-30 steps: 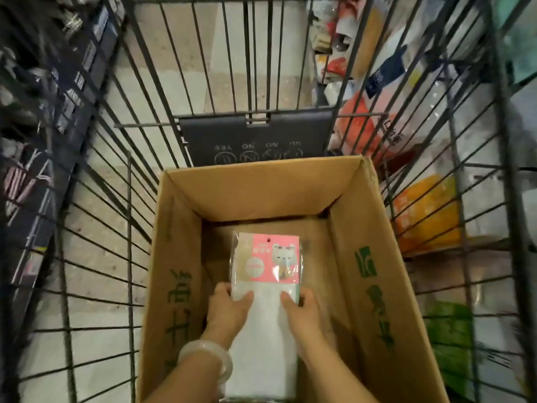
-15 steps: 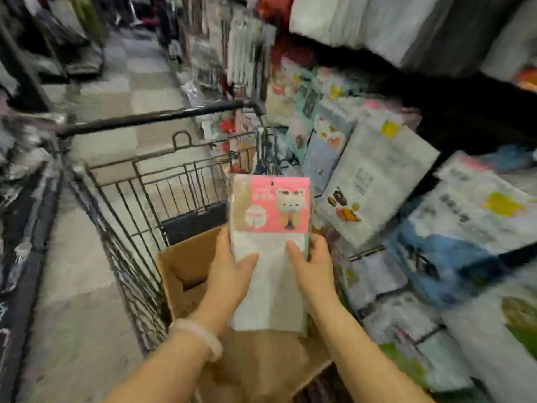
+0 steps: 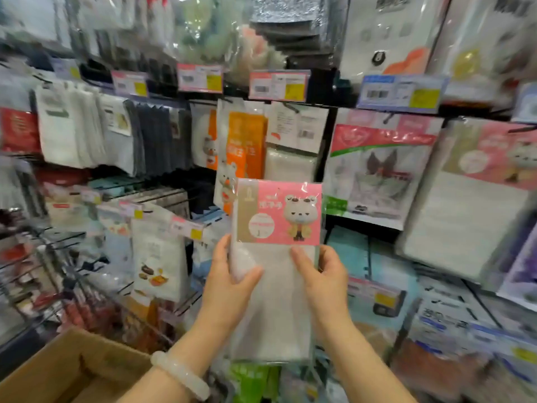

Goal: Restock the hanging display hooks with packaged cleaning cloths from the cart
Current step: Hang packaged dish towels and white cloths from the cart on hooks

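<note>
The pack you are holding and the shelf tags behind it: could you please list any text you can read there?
None reads clearly.
Held cloth pack: pink header card with a bear picture; its characters are blurred.
Shelf price tags: barcodes and yellow patches, print too small.
Hanging packs: lettering blurred.

Black wire display rack (image 3: 328, 158) fills whole view, packed with hanging plastic-wrapped goods. Pink-edged paper price tags (image 3: 278, 86) run in row along rack's upper rail; blue-edged price tag (image 3: 398, 93) right of them. Dark grey folded cloths (image 3: 158, 141) hang left of rack's centre post. Bright, even shop light; edges blurred.
</note>
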Demonstrator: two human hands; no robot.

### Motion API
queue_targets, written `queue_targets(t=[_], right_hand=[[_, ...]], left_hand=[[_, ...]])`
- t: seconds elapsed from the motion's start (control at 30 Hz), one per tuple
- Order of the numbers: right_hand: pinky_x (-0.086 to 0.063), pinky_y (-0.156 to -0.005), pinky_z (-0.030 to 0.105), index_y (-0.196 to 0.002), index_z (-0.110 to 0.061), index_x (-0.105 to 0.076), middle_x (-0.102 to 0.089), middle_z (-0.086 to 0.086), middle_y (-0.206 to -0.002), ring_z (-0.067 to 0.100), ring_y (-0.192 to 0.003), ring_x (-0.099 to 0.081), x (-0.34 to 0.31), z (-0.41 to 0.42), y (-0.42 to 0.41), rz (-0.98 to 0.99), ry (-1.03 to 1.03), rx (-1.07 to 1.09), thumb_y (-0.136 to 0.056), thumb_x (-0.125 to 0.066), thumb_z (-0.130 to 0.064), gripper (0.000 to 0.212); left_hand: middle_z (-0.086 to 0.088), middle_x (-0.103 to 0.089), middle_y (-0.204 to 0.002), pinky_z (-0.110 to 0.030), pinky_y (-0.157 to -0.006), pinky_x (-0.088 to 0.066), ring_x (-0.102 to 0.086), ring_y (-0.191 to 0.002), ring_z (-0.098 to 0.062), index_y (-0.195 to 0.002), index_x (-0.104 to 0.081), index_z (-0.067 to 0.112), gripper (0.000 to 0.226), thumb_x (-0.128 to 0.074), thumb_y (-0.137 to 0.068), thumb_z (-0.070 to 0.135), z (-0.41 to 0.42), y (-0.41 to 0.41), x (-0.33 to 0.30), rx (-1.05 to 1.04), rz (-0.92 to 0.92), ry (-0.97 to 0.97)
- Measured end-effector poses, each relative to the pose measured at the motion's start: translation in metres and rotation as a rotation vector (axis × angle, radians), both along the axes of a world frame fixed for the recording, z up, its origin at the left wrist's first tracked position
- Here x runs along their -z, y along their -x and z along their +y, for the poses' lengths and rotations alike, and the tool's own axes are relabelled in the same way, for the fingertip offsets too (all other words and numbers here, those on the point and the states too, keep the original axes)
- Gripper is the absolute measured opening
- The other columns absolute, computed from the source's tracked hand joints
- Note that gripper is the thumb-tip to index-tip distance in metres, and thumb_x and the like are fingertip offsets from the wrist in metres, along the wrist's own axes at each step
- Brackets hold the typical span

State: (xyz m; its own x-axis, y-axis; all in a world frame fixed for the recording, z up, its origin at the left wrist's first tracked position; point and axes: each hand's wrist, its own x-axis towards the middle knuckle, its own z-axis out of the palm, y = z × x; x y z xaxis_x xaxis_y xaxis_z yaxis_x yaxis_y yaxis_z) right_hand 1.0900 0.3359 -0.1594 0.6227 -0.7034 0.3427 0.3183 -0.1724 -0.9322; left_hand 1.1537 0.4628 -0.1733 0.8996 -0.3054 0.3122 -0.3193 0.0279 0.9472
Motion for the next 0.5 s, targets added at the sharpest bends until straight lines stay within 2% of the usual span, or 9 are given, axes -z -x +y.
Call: queue_targets(t=[0.07, 0.17, 0.2, 0.27, 0.3, 0.33, 0.43, 0.5], right_hand=[[-0.052, -0.067, 0.031, -0.084, -0.016, -0.064, -0.07, 0.001, -0.08, 0.015, -0.072, -0.063, -0.01, -0.033, 0.036, -0.004, -0.03, 0.057, -0.082, -0.07, -0.012, 0.008], [-0.053, -0.074, 0.04, -0.086, -0.012, -0.065, -0.072, 0.008, -0.084, 0.022, -0.079, -0.066, -0.021, -0.082, 0.088, 0.018, -0.012, 0.158, -0.082, -0.069, -0.011, 0.006], [-0.054, -0.074, 0.042, -0.084, -0.009, -0.065, -0.072, 0.011, -0.084, 0.023, -0.079, -0.066, -0.026, -0.099, 0.104, 0.024, -0.005, 0.199, -0.082, -0.07, -0.011, 0.006], [-0.053, -0.072, 0.046, -0.081, -0.005, -0.063, -0.071, 0.018, -0.082, 0.023, -0.074, -0.062, -0.035, -0.13, 0.133, 0.049, 0.026, 0.281, -0.08, -0.071, -0.013, 0.011], [-0.053, -0.071, 0.045, -0.081, -0.006, -0.063, -0.071, 0.016, -0.081, 0.022, -0.073, -0.062, -0.04, -0.145, 0.146, 0.048, 0.042, 0.303, -0.08, -0.071, -0.012, 0.011], [-0.053, -0.071, 0.041, -0.082, -0.008, -0.063, -0.071, 0.012, -0.081, 0.021, -0.074, -0.063, -0.046, -0.158, 0.157, 0.036, 0.058, 0.316, -0.08, -0.071, -0.01, 0.009], [-0.053, -0.077, 0.036, -0.091, -0.018, -0.059, -0.069, 0.002, -0.091, 0.019, -0.085, -0.066, -0.065, -0.192, 0.184, 0.006, 0.113, 0.362, -0.08, -0.071, -0.006, 0.02], [-0.054, -0.08, 0.039, -0.091, -0.022, -0.055, -0.067, 0.004, -0.096, 0.02, -0.088, -0.065, -0.074, -0.21, 0.194, 0.007, 0.146, 0.374, -0.079, -0.071, -0.007, 0.025]], left_hand=[[-0.007, -0.055, -0.131, -0.044, -0.103, -0.044, -0.056, -0.117, -0.021, -0.136, -0.035, 0.02, 0.07, -0.07, -0.079, -0.002, -0.038, 0.022, -0.01, 0.069, -0.002, 0.017], [-0.005, -0.056, -0.13, -0.046, -0.1, -0.047, -0.058, -0.116, -0.02, -0.137, -0.036, 0.02, 0.074, -0.074, -0.076, 0.001, -0.095, 0.058, -0.019, 0.172, -0.007, 0.018], [-0.002, -0.057, -0.129, -0.043, -0.099, -0.048, -0.059, -0.115, -0.017, -0.136, -0.037, 0.023, 0.074, -0.076, -0.075, 0.003, -0.113, 0.069, -0.021, 0.207, -0.012, 0.021], [0.01, -0.057, -0.123, -0.028, -0.091, -0.049, -0.058, -0.109, -0.004, -0.129, -0.037, 0.031, 0.074, -0.077, -0.074, 0.005, -0.147, 0.092, -0.029, 0.268, -0.021, 0.034], [0.014, -0.056, -0.12, -0.022, -0.087, -0.048, -0.057, -0.106, 0.0, -0.129, -0.035, 0.033, 0.076, -0.078, -0.073, 0.005, -0.163, 0.103, -0.033, 0.291, -0.02, 0.041], [0.013, -0.057, -0.119, -0.023, -0.086, -0.047, -0.057, -0.106, -0.002, -0.132, -0.033, 0.032, 0.078, -0.077, -0.074, 0.006, -0.178, 0.114, -0.037, 0.309, -0.016, 0.047], [-0.005, -0.055, -0.13, -0.043, -0.101, -0.045, -0.057, -0.115, -0.021, -0.137, -0.031, 0.026, 0.073, -0.072, -0.079, 0.007, -0.214, 0.136, -0.052, 0.337, -0.024, 0.08], [-0.011, -0.051, -0.135, -0.049, -0.103, -0.043, -0.055, -0.118, -0.026, -0.136, -0.03, 0.027, 0.068, -0.068, -0.081, 0.009, -0.229, 0.145, -0.06, 0.338, -0.042, 0.104]])
